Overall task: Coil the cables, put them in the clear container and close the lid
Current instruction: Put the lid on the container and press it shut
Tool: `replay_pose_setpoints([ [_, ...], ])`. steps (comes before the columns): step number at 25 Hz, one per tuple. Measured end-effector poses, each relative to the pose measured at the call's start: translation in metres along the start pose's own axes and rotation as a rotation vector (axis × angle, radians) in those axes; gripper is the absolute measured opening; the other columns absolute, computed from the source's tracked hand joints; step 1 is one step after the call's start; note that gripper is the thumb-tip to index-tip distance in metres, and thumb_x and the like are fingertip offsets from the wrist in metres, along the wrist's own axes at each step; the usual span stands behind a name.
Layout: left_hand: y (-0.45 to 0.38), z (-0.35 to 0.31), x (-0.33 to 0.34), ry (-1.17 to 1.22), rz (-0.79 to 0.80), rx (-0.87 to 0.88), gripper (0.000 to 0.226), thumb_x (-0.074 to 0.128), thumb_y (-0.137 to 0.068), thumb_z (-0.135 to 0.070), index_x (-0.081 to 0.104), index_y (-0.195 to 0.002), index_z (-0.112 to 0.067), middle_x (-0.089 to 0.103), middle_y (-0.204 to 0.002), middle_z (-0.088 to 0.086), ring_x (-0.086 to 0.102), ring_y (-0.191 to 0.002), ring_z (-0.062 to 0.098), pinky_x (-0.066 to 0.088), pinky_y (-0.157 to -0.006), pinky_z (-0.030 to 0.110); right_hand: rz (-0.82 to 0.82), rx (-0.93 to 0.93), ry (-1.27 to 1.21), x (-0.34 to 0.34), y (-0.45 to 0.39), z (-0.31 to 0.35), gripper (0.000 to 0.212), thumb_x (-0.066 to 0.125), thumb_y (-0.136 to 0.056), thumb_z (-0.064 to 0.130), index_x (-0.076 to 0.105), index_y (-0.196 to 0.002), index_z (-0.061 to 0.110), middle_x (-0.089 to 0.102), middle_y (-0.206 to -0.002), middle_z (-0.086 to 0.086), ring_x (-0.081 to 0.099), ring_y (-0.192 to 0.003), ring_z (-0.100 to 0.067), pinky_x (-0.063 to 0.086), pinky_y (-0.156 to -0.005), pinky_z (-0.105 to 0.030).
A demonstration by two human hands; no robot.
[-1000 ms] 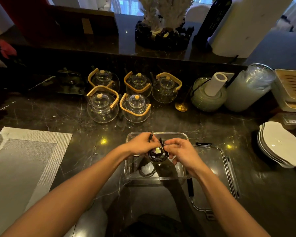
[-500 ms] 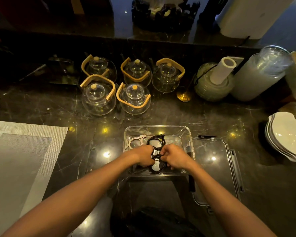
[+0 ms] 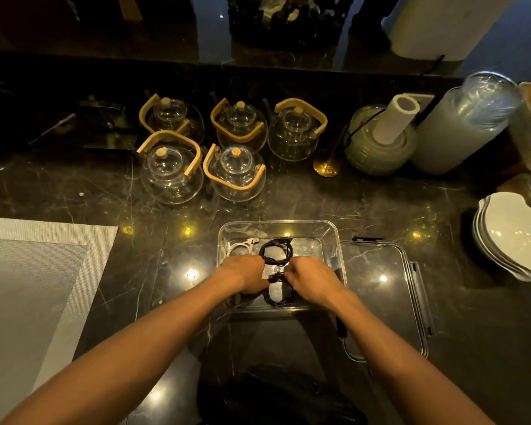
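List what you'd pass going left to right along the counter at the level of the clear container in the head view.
Grey placemat → clear container with the left hand and right hand in it → lid → stacked white plates.

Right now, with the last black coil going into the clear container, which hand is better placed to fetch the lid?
Probably the right hand. The lid lies flat on the counter directly right of the clear container, beside that wrist. The left hand would have to cross over the black coil both hands hold.
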State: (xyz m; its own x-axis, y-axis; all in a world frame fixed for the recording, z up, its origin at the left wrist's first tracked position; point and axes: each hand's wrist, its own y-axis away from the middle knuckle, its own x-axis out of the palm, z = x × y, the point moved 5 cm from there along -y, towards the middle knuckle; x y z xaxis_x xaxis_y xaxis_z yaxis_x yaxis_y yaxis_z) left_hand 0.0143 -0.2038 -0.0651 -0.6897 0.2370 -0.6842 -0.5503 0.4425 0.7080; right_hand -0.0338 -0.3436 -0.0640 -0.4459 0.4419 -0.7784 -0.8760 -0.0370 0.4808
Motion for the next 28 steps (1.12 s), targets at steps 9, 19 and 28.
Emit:
replay_pose_setpoints([
  [9,0.02,-0.054,-0.05,0.201,-0.284,0.295,0.022,0.059,-0.094,-0.04,0.065,-0.102,-0.02,0.071,-0.094,0.001,0.066,-0.086,0.021,0.055,-0.078,0.039,-0.49,0.034,-0.26,-0.08,0.072,-0.027,0.017,0.06,-0.1,0.028,0.069,-0.111,0.02,0.068,-0.097,0.006,0.061,-0.078,-0.006,0.042,-0.064,-0.017],
  [19,0.04,-0.2,0.007,-0.067,-0.422,0.77,0.041,0.065,-0.089,-0.028,0.057,-0.128,-0.018,0.061,-0.126,0.005,0.059,-0.115,0.024,0.049,-0.094,0.038,-0.615,0.327,-0.307,-0.019,0.19,-0.13,0.055,0.07,-0.092,0.021,0.054,-0.143,0.011,0.056,-0.145,-0.011,0.049,-0.136,-0.03,0.039,-0.112,-0.04],
  [28,0.024,-0.215,0.062,-0.774,-0.363,0.534,0.036,0.057,-0.095,-0.021,0.054,-0.13,-0.016,0.057,-0.132,0.01,0.056,-0.121,0.031,0.034,-0.104,0.044,-0.392,0.344,-0.11,0.068,0.206,-0.146,0.056,0.072,-0.085,0.027,0.057,-0.137,0.013,0.048,-0.15,-0.011,0.04,-0.143,-0.03,0.037,-0.114,-0.045],
])
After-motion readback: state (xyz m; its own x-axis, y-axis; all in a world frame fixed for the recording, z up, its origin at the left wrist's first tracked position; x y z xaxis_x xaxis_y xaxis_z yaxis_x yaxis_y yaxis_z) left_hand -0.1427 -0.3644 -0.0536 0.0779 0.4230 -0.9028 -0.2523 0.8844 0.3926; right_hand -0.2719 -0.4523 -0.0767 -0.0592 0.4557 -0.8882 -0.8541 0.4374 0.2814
